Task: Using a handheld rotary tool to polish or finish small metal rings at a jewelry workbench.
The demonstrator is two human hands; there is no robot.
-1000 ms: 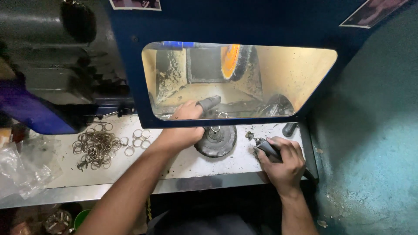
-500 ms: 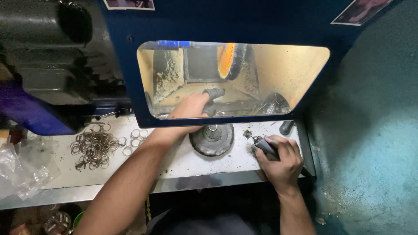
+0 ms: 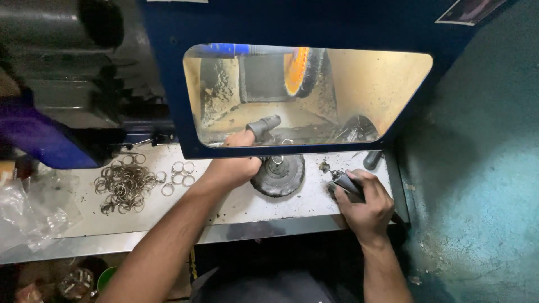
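Leftward my left hand (image 3: 238,163) has pushed its grey tool (image 3: 264,127) toward the wheel (image 3: 303,72); right hand (image 3: 362,205) grips a handle (image 3: 345,182).

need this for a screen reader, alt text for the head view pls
A person's left hand holds a dark tapered mandrel inside a blue polishing hood, below an orange buffing wheel. The right hand grips a dark tool; metal rings lie left.
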